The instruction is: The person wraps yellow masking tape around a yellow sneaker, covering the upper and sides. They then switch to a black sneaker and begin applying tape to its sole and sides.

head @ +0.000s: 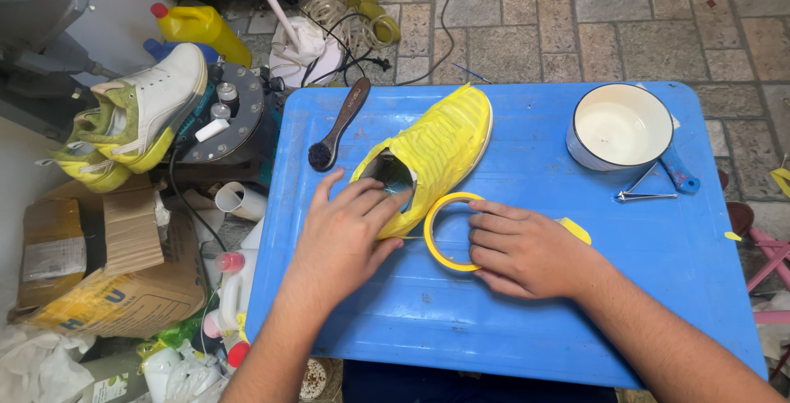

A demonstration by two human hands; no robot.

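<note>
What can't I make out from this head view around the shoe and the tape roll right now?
Head view only:
- Heel end of the taped shoe: covered by the left hand.
- Right side of the tape roll: under the right hand.
- Tape end between roll and shoe: too thin to trace.
- Bowl contents: only white shows.
</note>
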